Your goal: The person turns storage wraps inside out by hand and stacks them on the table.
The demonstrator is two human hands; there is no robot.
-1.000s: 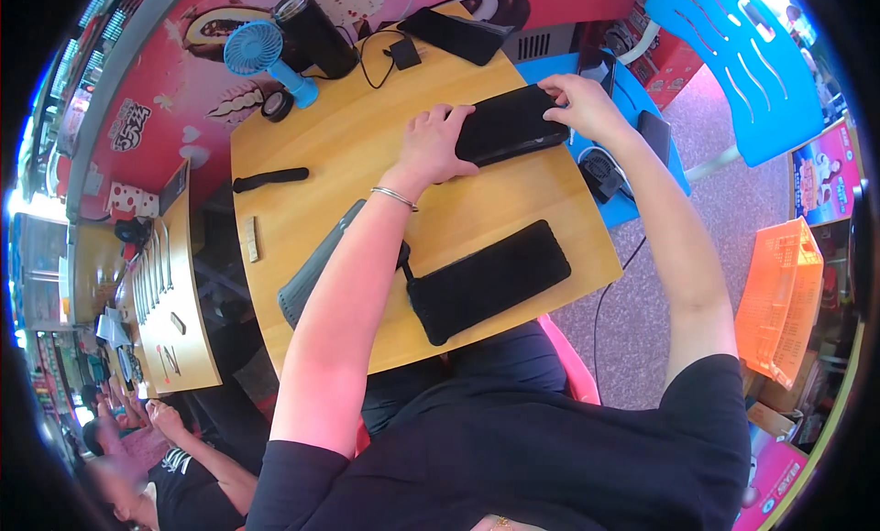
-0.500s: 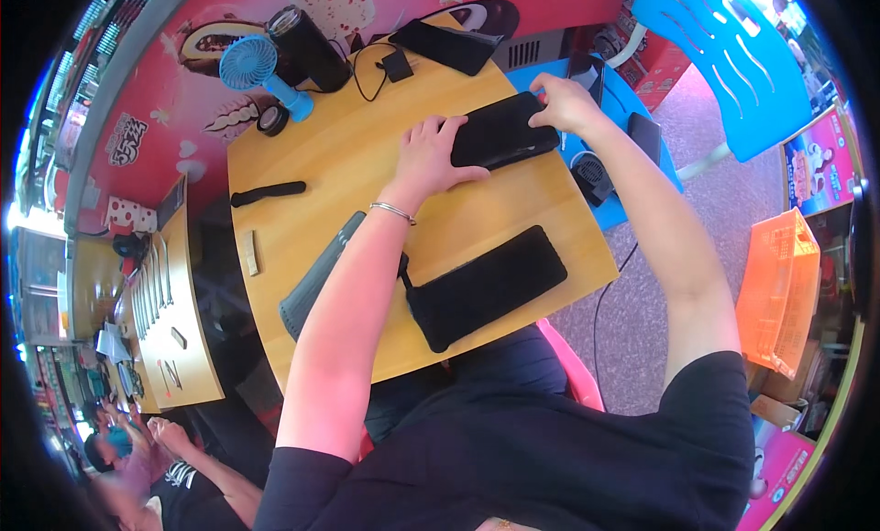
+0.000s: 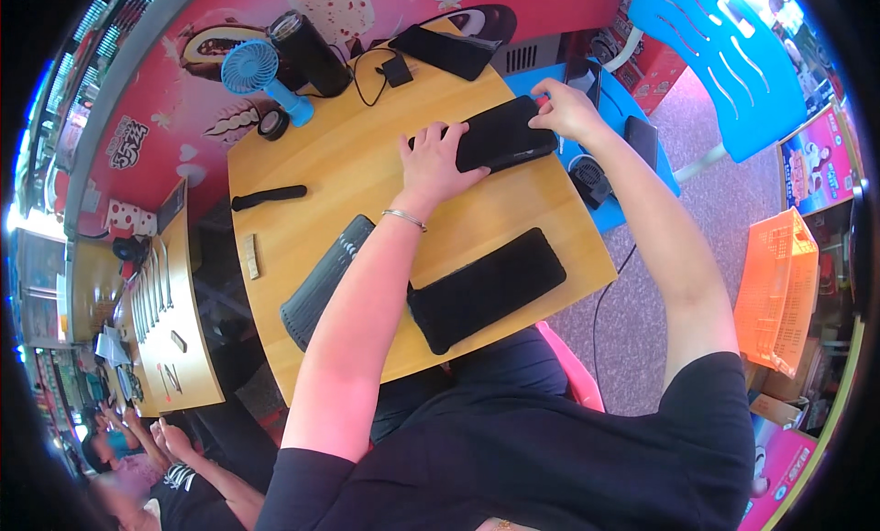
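Observation:
A black oblong case [image 3: 500, 144] lies on the wooden table [image 3: 367, 155]. My left hand [image 3: 435, 160] grips its left end, with the thumb along the near edge and the fingers across the far side. At the right end, the thumb and fingers of my right hand [image 3: 564, 111] pinch the case's edge. A small red bit shows by these fingertips; what it is I cannot make out. Closer to me lies a flat black fuzzy pad or pouch [image 3: 490, 288]. A dark grey ribbed case [image 3: 321, 279] rests beside my left forearm.
Toward the back stand a blue handheld fan [image 3: 252, 68], a black tumbler [image 3: 310, 54], a charger [image 3: 396, 70] with its cable and a black pouch [image 3: 449, 50]. A black strap-like piece [image 3: 269, 197] lies left. A blue chair [image 3: 724, 68] and orange crate [image 3: 777, 293] are right.
My left hand has shifted slightly right along the case, and that forearm has swung a little right, uncovering more of the grey ribbed case. My right hand stays at the case's right end.

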